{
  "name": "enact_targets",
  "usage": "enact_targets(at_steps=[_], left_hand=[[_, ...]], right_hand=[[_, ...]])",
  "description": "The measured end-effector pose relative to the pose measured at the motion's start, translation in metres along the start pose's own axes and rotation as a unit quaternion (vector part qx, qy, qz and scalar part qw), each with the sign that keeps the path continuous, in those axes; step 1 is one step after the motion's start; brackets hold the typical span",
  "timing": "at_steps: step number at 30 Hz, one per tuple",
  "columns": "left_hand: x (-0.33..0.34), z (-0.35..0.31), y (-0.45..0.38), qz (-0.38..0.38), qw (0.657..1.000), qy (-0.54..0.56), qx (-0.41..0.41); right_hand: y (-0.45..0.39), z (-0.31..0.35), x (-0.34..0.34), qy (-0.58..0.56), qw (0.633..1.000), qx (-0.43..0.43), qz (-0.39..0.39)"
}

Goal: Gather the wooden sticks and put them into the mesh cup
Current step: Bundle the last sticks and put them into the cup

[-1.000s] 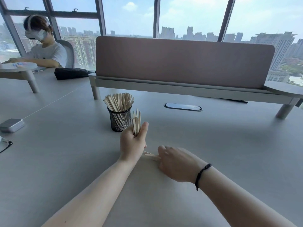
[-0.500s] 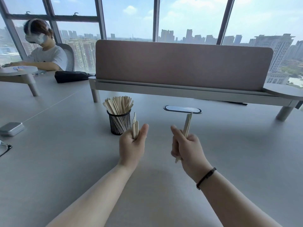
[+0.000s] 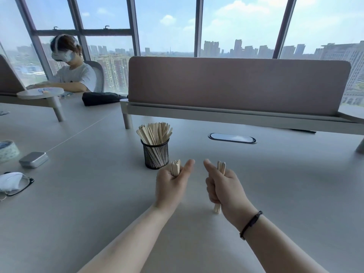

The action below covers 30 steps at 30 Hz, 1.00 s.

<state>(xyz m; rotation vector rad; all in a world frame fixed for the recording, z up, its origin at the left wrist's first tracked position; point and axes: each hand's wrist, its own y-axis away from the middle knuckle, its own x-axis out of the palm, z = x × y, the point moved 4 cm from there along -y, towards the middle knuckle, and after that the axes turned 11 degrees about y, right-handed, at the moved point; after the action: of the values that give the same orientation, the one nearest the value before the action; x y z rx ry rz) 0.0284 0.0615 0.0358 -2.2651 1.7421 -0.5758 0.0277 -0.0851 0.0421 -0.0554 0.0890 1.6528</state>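
Note:
A black mesh cup (image 3: 155, 155) stands on the grey table, packed with several upright wooden sticks (image 3: 154, 133). Just in front of it my left hand (image 3: 170, 185) is closed around a small bundle of sticks (image 3: 175, 168) whose tips poke up beside the thumb. My right hand (image 3: 224, 187), a short gap to the right, grips a few sticks (image 3: 221, 167) upright; their lower ends (image 3: 217, 208) stick out below the fist close to the table. I see no loose sticks lying on the table.
A raised shelf with a pink-brown divider panel (image 3: 236, 85) runs behind the cup. A cable port (image 3: 232, 138) is set in the table to the right. At the left lie a metal tin (image 3: 33, 159), tape roll (image 3: 7, 150) and glasses (image 3: 14, 184). A person with a headset (image 3: 72, 73) sits far left.
My right hand picked sticks off the table, lifted them upright, then lowered them beside my left hand. My left hand kept its bundle and hardly moved.

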Motion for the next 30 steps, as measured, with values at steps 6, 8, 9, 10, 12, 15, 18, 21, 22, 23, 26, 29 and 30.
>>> enact_targets(at_steps=[6,8,9,10,12,15,18,21,22,23,26,29,30], left_hand=[[-0.005,0.005,-0.009,0.008,0.99,0.093,-0.109],[-0.017,0.005,-0.017,-0.025,0.985,0.118,-0.121],[-0.025,0.006,-0.021,-0.045,0.982,0.136,-0.126],[-0.032,0.006,-0.026,-0.065,0.977,0.157,-0.132],[-0.046,0.009,-0.034,-0.102,0.965,0.196,-0.141],[-0.056,0.017,-0.042,-0.149,0.947,0.236,-0.158],[-0.055,0.024,-0.043,-0.169,0.937,0.251,-0.172],[-0.055,0.029,-0.047,-0.175,0.938,0.243,-0.174],[-0.056,0.031,-0.048,-0.18,0.938,0.241,-0.175],[-0.057,0.032,-0.049,-0.184,0.937,0.241,-0.176],[-0.058,0.032,-0.052,-0.193,0.933,0.246,-0.178],[-0.058,0.032,-0.054,-0.197,0.932,0.247,-0.179],[-0.058,0.031,-0.053,-0.197,0.932,0.245,-0.179]], right_hand=[[-0.011,0.017,0.027,-0.048,0.997,0.02,0.055],[-0.023,0.032,0.045,-0.072,0.995,0.011,0.074],[-0.031,0.041,0.054,-0.082,0.993,0.003,0.083],[-0.04,0.053,0.062,-0.091,0.992,-0.01,0.087],[-0.062,0.08,0.075,-0.112,0.989,-0.044,0.08],[-0.097,0.118,0.092,-0.134,0.986,-0.083,0.048],[-0.125,0.134,0.112,-0.072,0.991,-0.111,0.029],[-0.146,0.129,0.13,0.001,0.992,-0.127,0.019],[-0.15,0.125,0.134,0.021,0.991,-0.13,0.016],[-0.154,0.122,0.135,0.033,0.99,-0.134,0.012],[-0.161,0.116,0.134,0.05,0.987,-0.151,0.001],[-0.164,0.115,0.132,0.119,0.975,-0.186,-0.009],[-0.163,0.114,0.131,0.179,0.962,-0.207,-0.009]])
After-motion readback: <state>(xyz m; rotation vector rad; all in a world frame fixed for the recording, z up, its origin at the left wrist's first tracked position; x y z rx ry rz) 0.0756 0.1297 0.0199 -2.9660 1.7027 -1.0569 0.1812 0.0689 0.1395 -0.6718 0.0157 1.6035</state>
